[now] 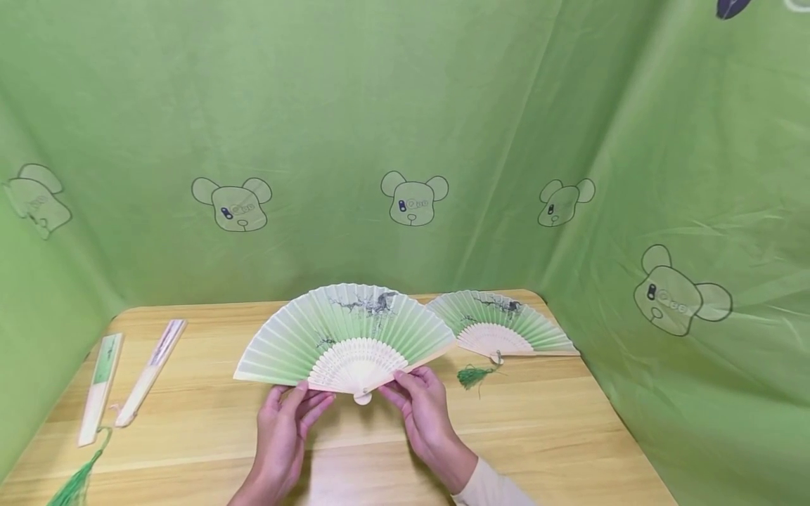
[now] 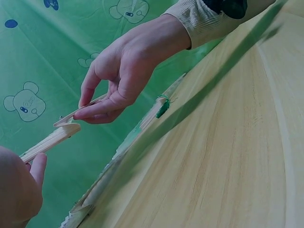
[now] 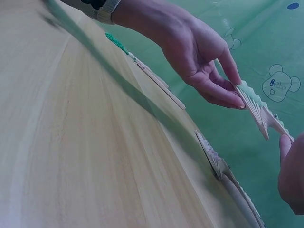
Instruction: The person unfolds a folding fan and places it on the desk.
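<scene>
A spread folding fan [image 1: 380,330], green and white with a dark branch print and pale ribs, is held up above the table between both hands. My left hand [image 1: 283,432] pinches the left end of its ribs, thumb on top. On the other side, my right hand [image 1: 430,422] pinches the right guard stick near the pivot. Both hands appear in the left wrist view, gripping the fan's sticks [image 2: 50,142]. Edge-on in the right wrist view, the fan [image 3: 256,109] shows its folded ribs. A similar spread fan [image 1: 496,337] lies behind my right hand, its green tassel [image 1: 474,376] on the table.
Two folded fans lie at the left of the wooden table [image 1: 538,429]: one green-and-white fan [image 1: 100,390] with a green tassel [image 1: 76,481], and one purple-patterned fan [image 1: 150,372]. A green curtain [image 1: 329,105] with bear-head prints encloses the back and sides.
</scene>
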The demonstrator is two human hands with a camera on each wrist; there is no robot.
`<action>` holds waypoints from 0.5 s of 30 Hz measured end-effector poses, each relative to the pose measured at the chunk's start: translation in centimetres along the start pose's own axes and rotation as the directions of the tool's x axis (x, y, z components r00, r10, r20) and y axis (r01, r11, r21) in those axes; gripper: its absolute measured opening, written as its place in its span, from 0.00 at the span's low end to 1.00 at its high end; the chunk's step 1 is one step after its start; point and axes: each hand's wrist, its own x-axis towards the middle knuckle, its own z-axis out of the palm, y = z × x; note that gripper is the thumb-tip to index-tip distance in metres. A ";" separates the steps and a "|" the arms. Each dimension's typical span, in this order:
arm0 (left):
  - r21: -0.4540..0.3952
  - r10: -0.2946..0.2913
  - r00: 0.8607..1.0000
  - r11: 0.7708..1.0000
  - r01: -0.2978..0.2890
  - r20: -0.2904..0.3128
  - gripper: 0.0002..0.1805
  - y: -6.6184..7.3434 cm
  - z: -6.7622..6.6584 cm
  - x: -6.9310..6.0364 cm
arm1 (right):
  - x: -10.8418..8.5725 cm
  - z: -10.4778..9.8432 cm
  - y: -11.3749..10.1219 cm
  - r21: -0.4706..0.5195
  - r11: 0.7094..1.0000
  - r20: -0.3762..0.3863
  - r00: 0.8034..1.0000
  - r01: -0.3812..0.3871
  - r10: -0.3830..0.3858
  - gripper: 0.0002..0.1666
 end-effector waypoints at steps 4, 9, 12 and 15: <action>0.020 -0.006 1.000 1.000 0.006 -0.016 0.16 0.1 -0.1 0.0 | 0.1 -0.1 0.0 0.016 1.000 -0.005 1.000 0.003 -0.003 0.21; 0.014 -0.010 1.000 1.000 0.010 -0.026 0.17 0.1 0.0 0.1 | 0.2 -0.1 0.0 0.025 1.000 -0.009 1.000 0.012 -0.012 0.21; 0.008 -0.011 0.999 1.000 0.012 -0.030 0.16 0.0 0.0 0.1 | 0.3 -0.2 0.0 0.032 0.999 -0.025 1.000 0.014 -0.013 0.20; -0.002 -0.010 0.999 1.000 0.010 -0.033 0.16 0.0 0.0 0.1 | 0.3 -0.1 0.0 0.040 0.999 -0.035 0.999 0.019 -0.017 0.20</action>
